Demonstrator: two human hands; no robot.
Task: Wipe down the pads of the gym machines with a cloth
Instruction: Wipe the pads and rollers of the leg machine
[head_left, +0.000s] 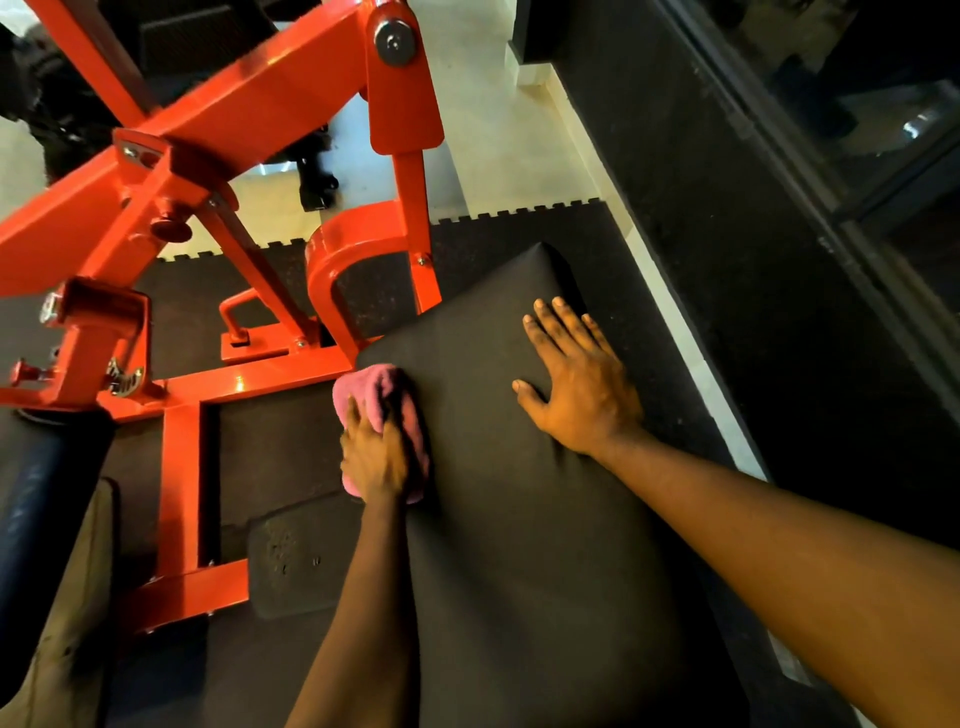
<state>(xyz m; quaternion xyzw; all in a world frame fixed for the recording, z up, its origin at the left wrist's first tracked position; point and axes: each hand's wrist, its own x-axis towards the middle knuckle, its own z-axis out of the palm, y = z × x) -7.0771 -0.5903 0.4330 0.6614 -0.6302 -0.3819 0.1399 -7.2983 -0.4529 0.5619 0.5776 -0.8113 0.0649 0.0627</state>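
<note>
The person's left hand (375, 457) has a bunched pink cloth (358, 388) under it, pressed against the left edge of the black vinyl seat pad (519, 530). The fingers curl down over the cloth and grip it against the side of the cushion. The right hand (577, 385) lies flat on the top of the pad further up, with fingers spread and straight. It holds nothing and seems to be bracing the cushion. The pad runs away from the camera toward the orange-red machine frame (182, 467), which stands on a dark rubber floor mat (493, 234).

The step in hand looks like wiping the pad's side edge. To do it well, the cloth should stay wrapped over the corner so that it cleans the top rim and the side wall in one pass. It should be drawn along the whole length with steady pressure — not dabbed. The flat hand is useful as a brace, but it covers part of the surface, so it should shift once the edge is done and the cloth should go over that patch too. The far corner near the frame is easy to miss. Whether the top has been wiped already cannot be told from this view.
</note>
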